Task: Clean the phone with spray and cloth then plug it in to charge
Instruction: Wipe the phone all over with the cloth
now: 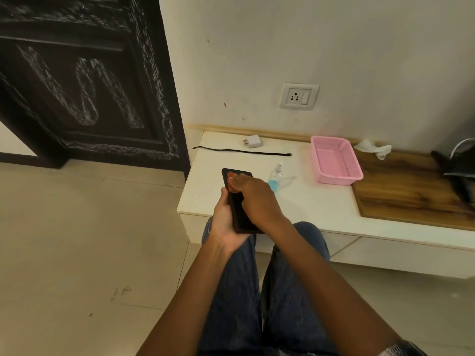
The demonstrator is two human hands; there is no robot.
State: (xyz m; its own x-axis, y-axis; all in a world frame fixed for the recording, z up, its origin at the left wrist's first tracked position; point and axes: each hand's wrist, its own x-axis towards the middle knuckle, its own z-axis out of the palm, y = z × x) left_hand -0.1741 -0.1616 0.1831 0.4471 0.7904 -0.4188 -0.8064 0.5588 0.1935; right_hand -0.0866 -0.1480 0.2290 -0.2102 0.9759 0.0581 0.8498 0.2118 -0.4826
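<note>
My left hand [225,222] grips a black phone [237,210] from below, just in front of the white low table [295,201]. My right hand [253,195] lies over the phone's upper half and presses a small orange cloth [230,181] against it; only an edge of the cloth shows under the fingers. A clear spray bottle [276,173] with blue liquid stands on the table right behind my right hand. Farther back lie a black cable [241,151] and a white charger plug [252,141]. A wall socket [299,95] sits above the table.
A pink plastic basket [334,160] stands on the table to the right, beside a wooden board [406,191]. A crumpled white tissue [372,147] lies by the wall and a dark object [460,168] sits at the far right. A dark carved door [84,80] is at left.
</note>
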